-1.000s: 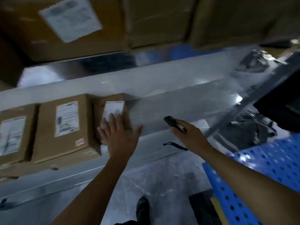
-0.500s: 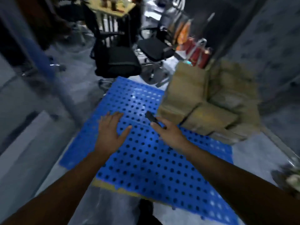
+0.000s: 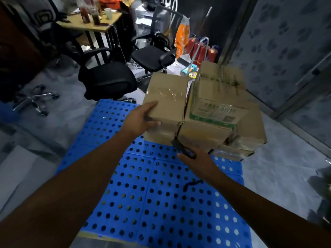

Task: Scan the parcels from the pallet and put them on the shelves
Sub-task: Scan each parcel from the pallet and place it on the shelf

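I am gripping the near left corner of a brown cardboard parcel sealed with clear tape (image 3: 167, 97) with my left hand (image 3: 139, 119), my thumb lying along its top edge and my other fingers curling against its front face. That parcel is sitting on top of a stack of brown boxes at the far right part of the blue perforated plastic pallet (image 3: 161, 197). Touching it on the right, a cardboard box with a green-printed label (image 3: 213, 111) is resting on the same stack. My right hand (image 3: 196, 159) is hovering low in front of the stack, fingers wrapping round a small black handheld scanner (image 3: 180, 146) whose tip is pointing towards the boxes. Beyond the pallet a black office chair (image 3: 107, 81) is standing on the grey floor, with a wooden desk (image 3: 93, 24) further back and red fire extinguishers (image 3: 202, 51) behind the boxes
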Tool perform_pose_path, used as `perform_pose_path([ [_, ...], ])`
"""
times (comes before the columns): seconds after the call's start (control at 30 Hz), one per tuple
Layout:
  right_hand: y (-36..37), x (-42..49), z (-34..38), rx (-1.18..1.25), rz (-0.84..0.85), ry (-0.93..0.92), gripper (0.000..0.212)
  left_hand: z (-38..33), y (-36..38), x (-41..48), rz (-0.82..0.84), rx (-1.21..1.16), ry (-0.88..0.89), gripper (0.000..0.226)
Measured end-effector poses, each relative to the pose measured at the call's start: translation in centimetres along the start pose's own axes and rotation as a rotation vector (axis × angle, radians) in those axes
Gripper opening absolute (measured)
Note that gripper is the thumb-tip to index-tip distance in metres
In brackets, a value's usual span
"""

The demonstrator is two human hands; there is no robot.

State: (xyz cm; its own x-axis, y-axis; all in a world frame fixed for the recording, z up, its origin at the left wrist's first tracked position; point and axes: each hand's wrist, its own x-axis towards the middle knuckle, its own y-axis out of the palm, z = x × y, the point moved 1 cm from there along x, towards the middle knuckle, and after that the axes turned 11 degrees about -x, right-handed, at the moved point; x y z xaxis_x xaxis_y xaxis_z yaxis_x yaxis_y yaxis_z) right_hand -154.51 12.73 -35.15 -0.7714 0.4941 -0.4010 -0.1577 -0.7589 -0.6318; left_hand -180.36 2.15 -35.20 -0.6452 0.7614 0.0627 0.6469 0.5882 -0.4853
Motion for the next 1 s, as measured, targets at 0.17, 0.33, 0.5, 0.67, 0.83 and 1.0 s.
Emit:
perform_pose_path([
  [0.17,1.8,0.7,-1.4,0.027,0.019,-0.015,0.048,2.0,-1.5,-6.8,-0.207,-0.071,0.056,0.071],
  [0.33,5.2,1.9,-1.6,0.056,0.086,-0.069,0.054,5.0,-3.4,-19.9,-0.410,0.018,-0.001,0.067],
  [0.5,10.1,2.2,-0.6,-0.068,0.199,-0.134,0.055,7.9,-1.9,-29.7,-0.523,0.000,-0.119,0.064],
  [0.67,14.1,2.3,0.0,-0.191,0.283,-0.117,0.062,9.9,-0.6,-32.7,-0.473,0.031,-0.231,0.068],
  [0.83,14.3,2.8,-0.6,-0.249,0.295,-0.116,0.068,8.6,-0.5,-29.7,-0.290,0.507,-0.208,0.114],
  [1.0,13.6,3.1,0.0,-0.258,0.258,-0.142,0.057,8.2,0.4,-26.7,-0.217,0.579,-0.329,0.115],
])
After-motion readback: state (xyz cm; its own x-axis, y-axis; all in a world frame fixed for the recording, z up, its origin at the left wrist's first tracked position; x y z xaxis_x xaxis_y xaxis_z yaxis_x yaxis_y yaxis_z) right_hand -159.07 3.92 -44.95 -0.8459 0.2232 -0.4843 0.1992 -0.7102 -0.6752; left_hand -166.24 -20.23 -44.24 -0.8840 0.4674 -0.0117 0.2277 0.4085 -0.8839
